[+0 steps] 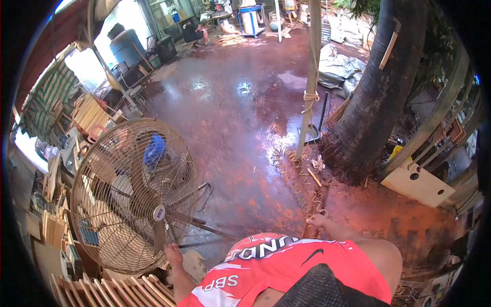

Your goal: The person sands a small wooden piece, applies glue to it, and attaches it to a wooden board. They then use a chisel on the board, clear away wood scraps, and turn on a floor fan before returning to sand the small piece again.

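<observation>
A large round fan (135, 199) with a wire guard stands tilted at my left, its blades visible through the guard. At the fan's lower right rim is my left hand (174, 254), its fingers closed against the edge; the exact grip is small in view. My right hand (319, 221) is out in front of my red shirt, fingers curled around a coiled hose (302, 197). From there the coils run across the wet floor toward a wooden post (310, 97).
Wooden slats (112, 291) lie at the lower left, with wood pieces behind the fan. A thick tree trunk (381, 97) and a white board with holes (417, 184) are at right. Sacks (340, 66) lie beyond the post. A person (193, 34) sits far back.
</observation>
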A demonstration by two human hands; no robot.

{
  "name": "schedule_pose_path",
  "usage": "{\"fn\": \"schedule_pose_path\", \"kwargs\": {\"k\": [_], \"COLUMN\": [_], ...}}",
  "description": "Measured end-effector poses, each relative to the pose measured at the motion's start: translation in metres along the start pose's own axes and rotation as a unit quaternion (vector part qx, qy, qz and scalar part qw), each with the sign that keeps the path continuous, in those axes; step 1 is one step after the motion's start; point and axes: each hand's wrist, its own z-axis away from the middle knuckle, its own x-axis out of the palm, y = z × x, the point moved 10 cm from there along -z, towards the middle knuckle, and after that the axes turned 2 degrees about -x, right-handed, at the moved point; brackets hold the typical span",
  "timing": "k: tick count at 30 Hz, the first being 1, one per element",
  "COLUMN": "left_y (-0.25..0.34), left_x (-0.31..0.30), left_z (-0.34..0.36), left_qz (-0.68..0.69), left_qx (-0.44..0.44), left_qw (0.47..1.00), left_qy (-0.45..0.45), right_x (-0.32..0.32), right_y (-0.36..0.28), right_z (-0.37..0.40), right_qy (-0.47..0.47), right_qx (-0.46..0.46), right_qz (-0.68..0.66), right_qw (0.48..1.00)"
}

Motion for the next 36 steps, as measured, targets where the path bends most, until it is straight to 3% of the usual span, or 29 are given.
{"fn": "schedule_pose_path", "kwargs": {"k": [5, 7, 9, 11, 14, 15, 17, 19, 21, 23, 24, 25, 26, 27, 31, 33, 34, 35, 36], "left_y": [-0.007, -0.009, -0.014, -0.024, -0.008, -0.012, 0.005, 0.009, -0.008, -0.023, -0.017, -0.020, -0.035, -0.030, -0.067, -0.073, -0.083, -0.093, -0.098], "left_x": [0.000, -0.002, 0.000, 0.006, 0.018, 0.023, 0.036, 0.054, 0.093, 0.128, 0.137, 0.146, 0.175, 0.158, 0.179, 0.175, 0.170, 0.165, 0.153], "left_z": [-0.002, -0.002, -0.002, -0.002, 0.005, 0.008, 0.019, 0.022, 0.029, 0.042, 0.042, 0.046, 0.052, 0.054, 0.089, 0.086, 0.098, 0.112, 0.117], "left_qz": [-0.009, 0.001, 0.010, 0.009, 0.024, 0.023, -0.009, 0.007, 0.050, 0.045, 0.013, 0.055, 0.009, 0.136, 0.091, 0.100, 0.085, 0.072, 0.059], "left_qx": [-0.029, -0.034, -0.038, -0.038, -0.024, -0.024, 0.092, 0.092, 0.080, 0.084, 0.099, 0.090, 0.103, 0.055, 0.047, 0.058, -0.004, -0.070, -0.075], "left_qw": [0.999, 0.999, 0.999, 0.999, 0.996, 0.995, 0.994, 0.993, 0.989, 0.984, 0.982, 0.977, 0.968, 0.974, 0.958, 0.953, 0.939, 0.919, 0.922], "left_qy": [-0.031, -0.024, -0.017, -0.011, -0.087, -0.089, -0.063, -0.079, -0.115, -0.149, -0.161, -0.184, -0.229, -0.174, -0.268, -0.279, -0.333, -0.381, -0.374], "right_x": [-0.004, -0.004, -0.016, -0.061, -0.125, -0.148, -0.193, -0.223, -0.218, -0.216, -0.208, -0.202, -0.194, -0.187, -0.132, -0.115, -0.102, -0.081, -0.061], "right_y": [-0.028, -0.046, -0.079, -0.166, -0.310, -0.364, -0.471, -0.558, -0.602, -0.622, -0.630, -0.634, -0.639, -0.648, -0.669, -0.688, -0.693, -0.697, -0.699], "right_z": [-0.009, -0.010, -0.018, 0.008, 0.041, 0.071, 0.165, 0.280, 0.361, 0.405, 0.406, 0.409, 0.413, 0.412, 0.394, 0.401, 0.398, 0.384, 0.367], "right_qy": [0.022, -0.010, 0.003, 0.014, -0.005, -0.029, -0.099, -0.196, -0.357, -0.401, -0.413, -0.432, -0.453, -0.471, -0.429, -0.485, -0.499, -0.472, -0.443], "right_qx": [-0.042, -0.042, -0.050, -0.045, -0.225, -0.292, -0.433, -0.684, -0.717, -0.768, -0.760, -0.764, -0.765, -0.749, -0.678, -0.703, -0.694, -0.683, -0.669], "right_qz": [0.003, -0.174, -0.262, -0.295, -0.299, -0.326, -0.361, -0.248, -0.273, -0.280, -0.289, -0.299, -0.312, -0.332, -0.458, -0.399, -0.405, -0.390, -0.371], "right_qw": [0.999, 0.984, 0.964, 0.954, 0.927, 0.898, 0.820, 0.658, 0.533, 0.414, 0.410, 0.375, 0.335, 0.326, 0.384, 0.333, 0.325, 0.398, 0.467]}}
